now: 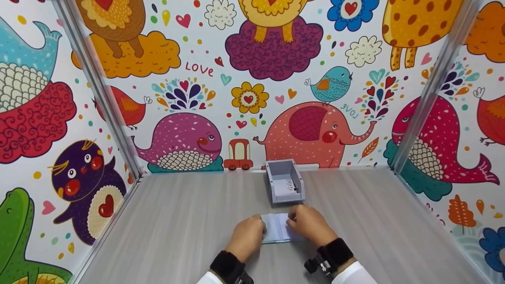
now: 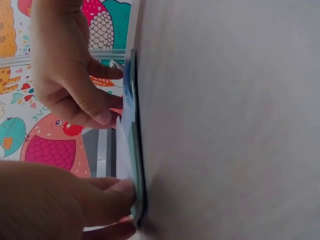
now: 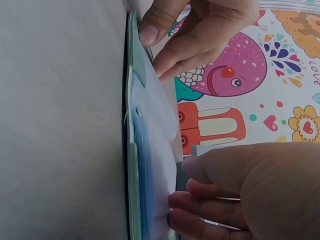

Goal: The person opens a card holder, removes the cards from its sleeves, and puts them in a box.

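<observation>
A small open booklet (image 1: pixel 279 228) with a pale green cover and clear, bluish page sleeves lies on the table. At its left edge my left hand (image 1: pixel 248 232) pinches the cover; the left wrist view shows the thumb (image 2: pixel 125 189) on top and a finger below. My right hand (image 1: pixel 309 223) is over the far right part, fingers curled. In the right wrist view its fingertips (image 3: pixel 175 200) are right at a raised, bowed page (image 3: pixel 162 130), the thumb close beside it. What lies between thumb and fingers is partly hidden.
Just beyond the booklet stands a grey plastic bin (image 1: pixel 285 181) with white pieces bearing small dark marks inside. Behind it rises a wall (image 1: pixel 244 130) with animal pictures, and metal posts (image 1: pixel 426 86) mark the corners. The grey wood-grain table (image 1: pixel 177 213) spreads to both sides.
</observation>
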A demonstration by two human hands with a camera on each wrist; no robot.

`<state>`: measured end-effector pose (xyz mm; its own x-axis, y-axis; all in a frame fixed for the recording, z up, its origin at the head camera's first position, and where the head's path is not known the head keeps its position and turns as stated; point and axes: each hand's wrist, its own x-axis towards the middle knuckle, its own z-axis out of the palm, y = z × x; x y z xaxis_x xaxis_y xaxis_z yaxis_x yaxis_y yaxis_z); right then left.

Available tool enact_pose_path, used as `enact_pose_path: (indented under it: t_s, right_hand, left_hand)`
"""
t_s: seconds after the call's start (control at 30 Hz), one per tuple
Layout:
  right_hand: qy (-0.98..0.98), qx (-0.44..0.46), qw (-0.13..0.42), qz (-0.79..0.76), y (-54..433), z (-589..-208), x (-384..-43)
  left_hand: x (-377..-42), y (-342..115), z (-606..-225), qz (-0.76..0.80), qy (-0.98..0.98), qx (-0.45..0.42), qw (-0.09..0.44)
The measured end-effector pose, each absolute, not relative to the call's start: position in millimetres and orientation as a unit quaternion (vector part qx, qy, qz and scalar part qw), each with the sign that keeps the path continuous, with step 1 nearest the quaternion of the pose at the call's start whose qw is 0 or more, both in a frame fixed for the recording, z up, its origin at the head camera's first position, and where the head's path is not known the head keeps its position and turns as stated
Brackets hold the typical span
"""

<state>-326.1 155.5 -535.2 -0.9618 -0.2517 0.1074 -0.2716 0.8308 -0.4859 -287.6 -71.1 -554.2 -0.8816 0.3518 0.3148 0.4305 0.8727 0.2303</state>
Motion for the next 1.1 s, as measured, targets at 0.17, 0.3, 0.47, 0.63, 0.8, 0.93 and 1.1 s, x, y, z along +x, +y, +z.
enact_pose_path:
  t_s: [0.17, 0.3, 0.47, 0.63, 0.8, 0.93, 1.1]
  right_hand:
    - [-0.957, 0.134, 0.025, 0.255, 154, -535, -327]
    - [-0.958, 0.134, 0.040, 0.251, 153, -536, -325]
    - [-0.959, 0.131, 0.044, 0.249, 154, -539, -324]
    - [-0.958, 0.133, 0.043, 0.251, 156, -540, -325]
    - [-0.956, 0.142, 0.055, 0.252, 158, -541, -326]
    - [-0.955, 0.144, 0.048, 0.256, 158, -540, -327]
    - [-0.956, 0.128, 0.027, 0.263, 159, -531, -328]
  left_hand:
    - [-287, -73, -555, -0.147, -0.958, -0.204, 0.138]
    - [-287, -73, -556, -0.140, -0.958, -0.206, 0.141]
    - [-286, -72, -556, -0.133, -0.958, -0.209, 0.142]
    - [-285, -71, -556, -0.135, -0.957, -0.213, 0.141]
    - [-285, -70, -555, -0.139, -0.957, -0.214, 0.138]
    - [-286, -71, -553, -0.138, -0.957, -0.217, 0.131]
    - [-294, -81, -545, -0.156, -0.957, -0.229, 0.091]
